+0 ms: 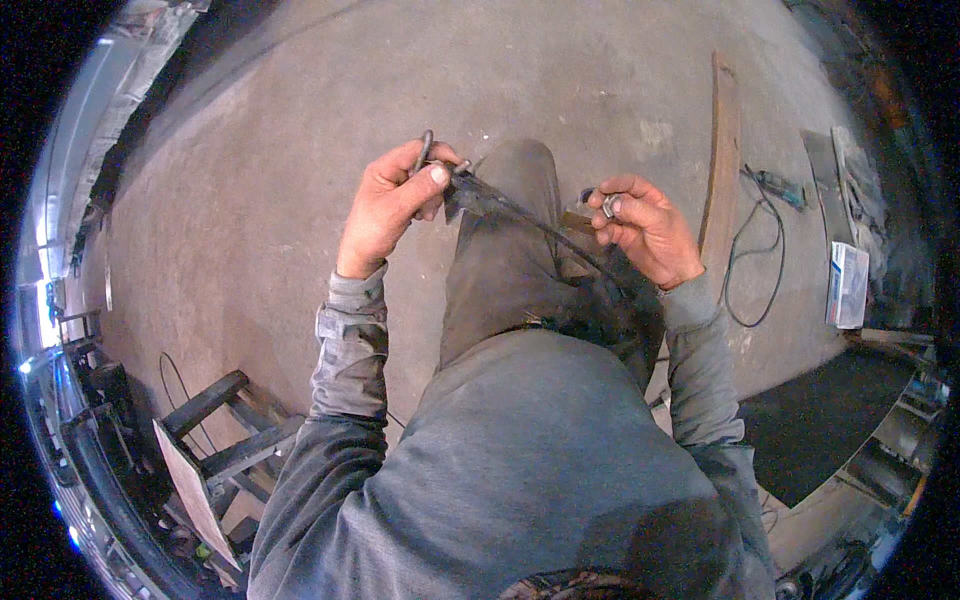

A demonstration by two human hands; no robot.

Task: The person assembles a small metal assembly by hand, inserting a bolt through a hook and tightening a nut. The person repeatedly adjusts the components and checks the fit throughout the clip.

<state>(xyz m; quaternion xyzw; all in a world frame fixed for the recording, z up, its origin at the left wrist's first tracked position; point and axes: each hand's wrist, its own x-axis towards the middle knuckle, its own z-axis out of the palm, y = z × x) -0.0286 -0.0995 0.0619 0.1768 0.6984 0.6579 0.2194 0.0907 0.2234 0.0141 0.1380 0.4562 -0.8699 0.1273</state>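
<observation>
We looked down from a head cam at our own two hands, held out in front of us over a raised knee in dark trousers [505, 250]. Both forearms, in grey sleeves, came up from the lower edge & angled inward, elbows out, wrists approx. level w/ each other.

Our left hand [385, 205] was lifted above the knee's left side, back of hand toward the cam, fingers curled & thumb pressed down across the top, pinching a small curved metal piece [426, 150] that stuck up above the knuckles. A thin dark wire or cable [535, 222] ran from that grip down & right across the trouser leg toward the other hand; where it ended we couldn't tell.

Our right hand [645, 228] sat well apart from the left, to the right of the knee, wrist bent, fingers folded in, thumb & forefinger nipping a small round metal part [609, 206], poss. a nut or ring.

Below was bare grey concrete floor [260, 200]. Right of us lay a long wooden plank [722, 160], a power tool w/ a looping black cord [775, 190] & a white box [848, 285]. Lower left stood a dark metal frame or stand [220, 440].
</observation>
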